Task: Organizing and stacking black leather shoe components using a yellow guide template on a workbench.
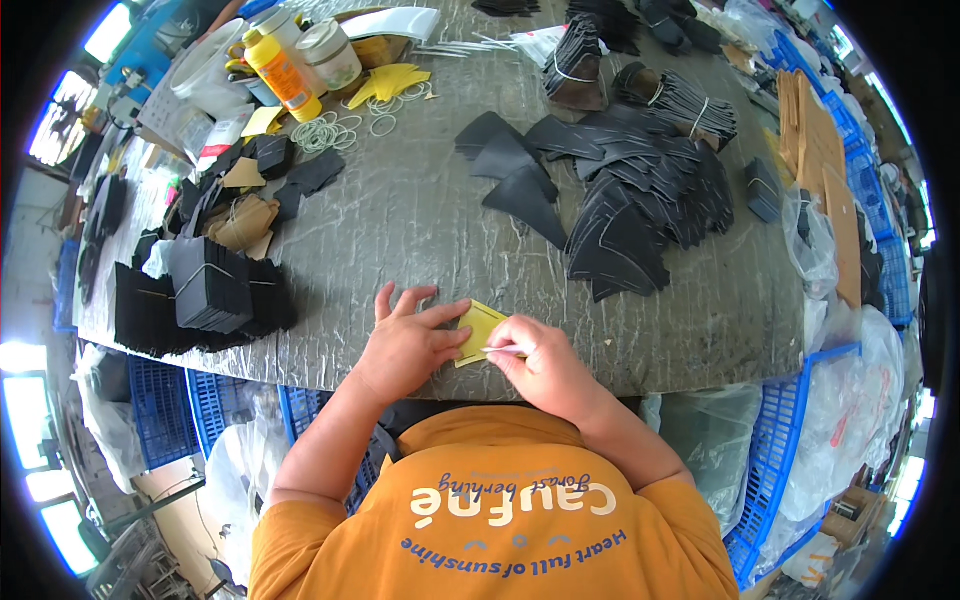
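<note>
A flat yellow template (pixel 478 328) with straight edges lies on the table in front of me. My left hand (pixel 410 335) presses its fingertips on the template's left side, its fingers spread. From the right, my right hand (pixel 545 365) pinches a thin whitish pen-like stick (pixel 506 350), its tip down at the template's surface. Whether another piece lies under the template I cannot make out. Beyond my right hand, black cut pieces (pixel 650 180) lie fanned out in a loose heap. A banded stack of black pieces (pixel 210 288) stands at the table's near left.
At the far left are a yellow bottle (pixel 280 75), a lidded jar (pixel 330 55), rubber bands (pixel 325 133) and yellow scraps (pixel 390 83). Several thin white sticks (pixel 470 46) lie farther back. Tied black bundles (pixel 575 65) sit at the far right. Blue crates (pixel 775 450) stand below the table edge.
</note>
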`<state>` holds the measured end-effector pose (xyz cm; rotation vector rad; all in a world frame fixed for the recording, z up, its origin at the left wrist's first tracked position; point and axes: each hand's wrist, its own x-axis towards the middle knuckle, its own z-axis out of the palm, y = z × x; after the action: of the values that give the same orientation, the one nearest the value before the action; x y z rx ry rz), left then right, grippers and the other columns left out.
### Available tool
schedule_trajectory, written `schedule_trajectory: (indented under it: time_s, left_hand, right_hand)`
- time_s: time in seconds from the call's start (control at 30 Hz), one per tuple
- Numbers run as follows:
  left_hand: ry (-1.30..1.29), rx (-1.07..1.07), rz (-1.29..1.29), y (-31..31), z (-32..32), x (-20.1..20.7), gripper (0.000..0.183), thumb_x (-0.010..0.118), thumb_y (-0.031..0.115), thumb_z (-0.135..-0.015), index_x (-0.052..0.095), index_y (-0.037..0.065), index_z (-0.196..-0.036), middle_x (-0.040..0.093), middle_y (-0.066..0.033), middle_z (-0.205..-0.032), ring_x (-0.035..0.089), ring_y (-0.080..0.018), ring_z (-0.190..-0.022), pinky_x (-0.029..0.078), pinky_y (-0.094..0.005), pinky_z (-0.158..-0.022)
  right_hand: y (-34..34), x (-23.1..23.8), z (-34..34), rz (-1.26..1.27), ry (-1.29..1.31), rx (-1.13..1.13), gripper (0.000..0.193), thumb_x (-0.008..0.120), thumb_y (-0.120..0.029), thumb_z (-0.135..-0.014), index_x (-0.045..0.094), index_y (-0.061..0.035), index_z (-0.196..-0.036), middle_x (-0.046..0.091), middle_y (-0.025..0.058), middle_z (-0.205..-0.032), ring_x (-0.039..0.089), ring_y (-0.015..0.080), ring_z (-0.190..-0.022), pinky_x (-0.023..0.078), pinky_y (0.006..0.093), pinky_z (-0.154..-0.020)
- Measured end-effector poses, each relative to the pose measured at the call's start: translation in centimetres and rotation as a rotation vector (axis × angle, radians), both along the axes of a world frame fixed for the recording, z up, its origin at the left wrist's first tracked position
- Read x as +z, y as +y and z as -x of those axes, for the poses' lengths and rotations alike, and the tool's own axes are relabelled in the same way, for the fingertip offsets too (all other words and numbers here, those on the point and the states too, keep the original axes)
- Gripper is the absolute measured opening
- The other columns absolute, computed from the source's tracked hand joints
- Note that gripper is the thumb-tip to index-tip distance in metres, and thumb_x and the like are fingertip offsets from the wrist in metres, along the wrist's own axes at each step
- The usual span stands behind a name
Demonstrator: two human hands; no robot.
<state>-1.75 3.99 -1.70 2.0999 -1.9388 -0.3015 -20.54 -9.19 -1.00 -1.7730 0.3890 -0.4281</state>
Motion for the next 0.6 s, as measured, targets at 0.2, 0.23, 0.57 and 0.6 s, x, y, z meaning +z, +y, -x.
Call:
schedule_trajectory:
  time_s: [0.2, 0.23, 0.57, 0.6]
  left_hand:
    - [-0.004, 0.001, -0.012, -0.1, -0.1, -0.1, 0.028, 0.076, 0.031, -0.078, 0.077, 0.03, -0.106, 0.061, 0.0105, -0.136, 0.045, -0.0304, -0.132, 0.019, -0.0619, -0.115]
    - [-0.011, -0.003, -0.015, -0.1, -0.1, -0.1, 0.027, 0.075, 0.032, -0.079, 0.078, 0.031, -0.106, 0.061, 0.0104, -0.136, 0.045, -0.0305, -0.132, 0.019, -0.0621, -0.115]
    - [0.0, -0.005, -0.026, -0.3, 0.0, 0.2, 0.025, 0.074, 0.031, -0.08, 0.078, 0.032, -0.104, 0.061, 0.0107, -0.137, 0.044, -0.0292, -0.134, 0.018, -0.0622, -0.116]
    - [-0.008, -0.009, -0.03, -0.3, 0.0, 0.2, 0.025, 0.075, 0.03, -0.08, 0.078, 0.032, -0.104, 0.061, 0.0108, -0.137, 0.044, -0.029, -0.134, 0.018, -0.0624, -0.116]
  right_hand:
    - [0.9, -1.7, -1.2, 0.256, -0.017, 0.117, 0.014, 0.073, -0.001, -0.084, 0.061, -0.0034, -0.091, 0.068, 0.013, -0.084, 0.068, 0.0299, -0.077, 0.054, 0.0372, -0.067]
    - [1.0, -1.8, -1.3, 0.26, -0.035, 0.115, 0.014, 0.073, -0.001, -0.084, 0.06, -0.0037, -0.09, 0.067, 0.0129, -0.083, 0.067, 0.0313, -0.075, 0.053, 0.0384, -0.066]
    - [-0.3, -1.0, 0.0, 0.344, -0.001, 0.039, 0.016, 0.07, -0.003, -0.084, 0.055, -0.0036, -0.084, 0.063, 0.0161, -0.08, 0.062, 0.0379, -0.076, 0.049, 0.0451, -0.066]
    - [-0.7, -1.0, 0.6, 0.344, 0.0, 0.039, 0.016, 0.07, -0.003, -0.084, 0.055, -0.0036, -0.084, 0.063, 0.0161, -0.08, 0.062, 0.0379, -0.076, 0.049, 0.0451, -0.066]
